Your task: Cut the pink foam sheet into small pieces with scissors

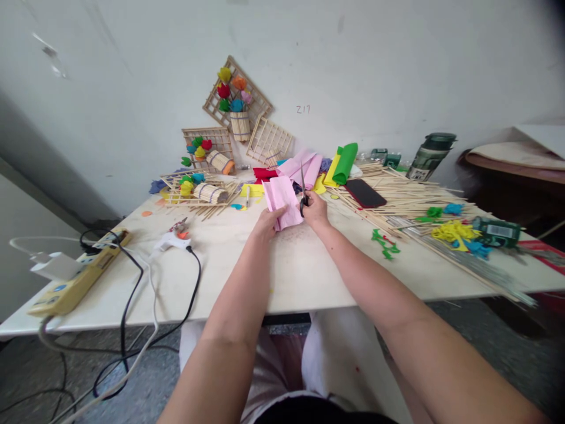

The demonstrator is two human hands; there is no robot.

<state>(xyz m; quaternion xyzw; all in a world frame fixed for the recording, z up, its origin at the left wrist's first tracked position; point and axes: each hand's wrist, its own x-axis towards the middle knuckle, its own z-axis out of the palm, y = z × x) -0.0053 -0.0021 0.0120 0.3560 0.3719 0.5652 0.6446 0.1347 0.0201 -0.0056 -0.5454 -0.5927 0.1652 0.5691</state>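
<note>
My left hand [267, 221] grips a folded sheet of pink crepe paper [282, 197] by its lower left part, holding it up over the table. In my right hand [316, 208] is a pair of scissors [303, 187] with black handles, its blades pointing up and away from me beside the paper's right edge. Whether the blades touch the paper I cannot tell. Behind my hands lie more pink crepe paper [311, 165], a red piece [265, 175], and yellow and green rolls [345, 164].
Stick lattices with paper flowers [237, 94] lean on the wall. At left are a glue gun [173, 240] and a power strip [79, 274] with trailing cables. To the right lie a phone [365, 193], many thin wooden sticks [406, 191], a dark bottle [431, 156] and yellow paper scraps [452, 232].
</note>
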